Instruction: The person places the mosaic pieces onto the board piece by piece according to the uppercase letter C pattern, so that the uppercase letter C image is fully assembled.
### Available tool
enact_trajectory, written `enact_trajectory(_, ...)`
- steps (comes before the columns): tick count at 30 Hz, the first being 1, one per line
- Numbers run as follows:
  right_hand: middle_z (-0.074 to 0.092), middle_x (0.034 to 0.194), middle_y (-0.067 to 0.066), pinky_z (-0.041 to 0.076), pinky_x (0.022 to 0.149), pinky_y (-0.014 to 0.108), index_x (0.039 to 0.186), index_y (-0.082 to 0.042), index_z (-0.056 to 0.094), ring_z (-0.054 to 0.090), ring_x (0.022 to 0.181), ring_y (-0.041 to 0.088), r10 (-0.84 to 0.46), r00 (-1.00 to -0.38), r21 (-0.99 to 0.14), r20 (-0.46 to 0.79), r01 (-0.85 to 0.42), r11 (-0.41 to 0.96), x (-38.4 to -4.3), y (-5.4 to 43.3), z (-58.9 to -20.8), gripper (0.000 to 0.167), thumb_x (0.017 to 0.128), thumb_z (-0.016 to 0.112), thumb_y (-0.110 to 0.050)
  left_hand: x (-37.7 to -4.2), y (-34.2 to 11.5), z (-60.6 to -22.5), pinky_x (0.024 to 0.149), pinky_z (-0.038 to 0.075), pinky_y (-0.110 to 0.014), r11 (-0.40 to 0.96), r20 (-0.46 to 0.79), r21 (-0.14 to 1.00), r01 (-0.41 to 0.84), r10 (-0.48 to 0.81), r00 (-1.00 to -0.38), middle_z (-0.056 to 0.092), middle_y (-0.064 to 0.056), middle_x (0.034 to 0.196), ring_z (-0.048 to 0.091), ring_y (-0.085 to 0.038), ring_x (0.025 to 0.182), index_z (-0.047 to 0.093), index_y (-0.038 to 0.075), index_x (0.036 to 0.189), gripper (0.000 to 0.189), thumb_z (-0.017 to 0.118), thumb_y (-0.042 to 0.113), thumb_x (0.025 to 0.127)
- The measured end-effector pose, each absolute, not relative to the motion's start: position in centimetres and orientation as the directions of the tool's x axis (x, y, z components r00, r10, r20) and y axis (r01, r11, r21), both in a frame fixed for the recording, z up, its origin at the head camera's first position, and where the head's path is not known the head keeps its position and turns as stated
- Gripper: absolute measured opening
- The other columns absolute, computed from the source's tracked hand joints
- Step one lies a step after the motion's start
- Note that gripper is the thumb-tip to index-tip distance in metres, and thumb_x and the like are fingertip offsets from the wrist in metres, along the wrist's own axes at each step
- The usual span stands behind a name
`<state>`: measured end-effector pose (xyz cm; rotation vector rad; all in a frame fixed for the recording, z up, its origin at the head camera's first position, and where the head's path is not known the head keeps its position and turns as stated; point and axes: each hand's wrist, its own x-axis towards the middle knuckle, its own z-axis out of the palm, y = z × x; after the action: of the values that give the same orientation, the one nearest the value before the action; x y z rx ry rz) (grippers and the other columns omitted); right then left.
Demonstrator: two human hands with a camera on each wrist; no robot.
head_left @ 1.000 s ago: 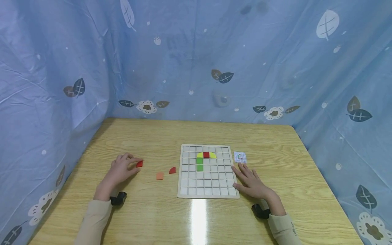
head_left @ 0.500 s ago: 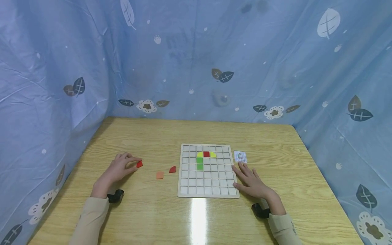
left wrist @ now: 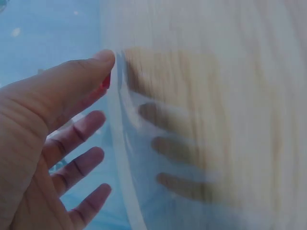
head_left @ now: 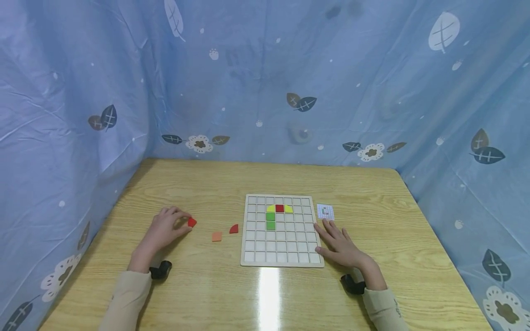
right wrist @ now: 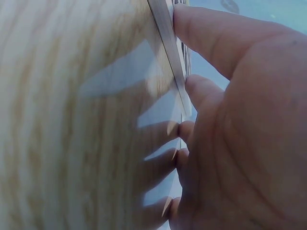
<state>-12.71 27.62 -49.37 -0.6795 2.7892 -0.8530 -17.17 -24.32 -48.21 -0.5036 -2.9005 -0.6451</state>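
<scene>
My left hand point(head_left: 165, 230) pinches a small red tile point(head_left: 192, 222) between thumb and index finger, low over the left of the table. In the left wrist view a sliver of that red tile point(left wrist: 106, 80) shows behind the thumb; its full shape is partly hidden. My right hand point(head_left: 341, 247) lies with fingers spread, thumb and index finger touching the right edge of the white grid board point(head_left: 281, 258). In the right wrist view its fingertips meet the board's side point(right wrist: 168, 33). On the board sit a red square point(head_left: 279, 208), yellow rounded pieces point(head_left: 288, 209) on either side, and two green squares point(head_left: 271, 225) below the left one.
Between the left hand and the board lie an orange square tile point(head_left: 217, 236) and a dark red quarter-round tile point(head_left: 234, 229). A small pattern card point(head_left: 325, 212) lies at the board's upper right. Blue curtains point(head_left: 256, 82) line the table's back and sides.
The red tile has turned in the left hand's fingertips, now with a corner pointing right. That hand drew back slightly, then returned right. The right hand and board stay put.
</scene>
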Motion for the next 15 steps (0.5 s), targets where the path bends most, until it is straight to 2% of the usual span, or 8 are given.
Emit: enact_trajectory(15, 0.011, 0.152, 0.024, -0.001, 0.102, 0.067, 0.147, -0.007, 0.024, 0.004, 0.138, 0.046, -0.455, -0.889, -0.556, -0.051, -0.353, 0.752, -12.7, 27.5, -49.2, 0.067, 0.093, 0.053, -0.034, -16.9, -20.9, -48.1, 0.078, 0.040, -0.053, 0.862, 0.297, 0.343, 0.373, 0.277, -0.914, 0.060, -0.006, 0.099, 0.051, -0.030, 0.095, 0.068, 0.014, 0.102, 0.035, 0.076, 0.035, 0.075)
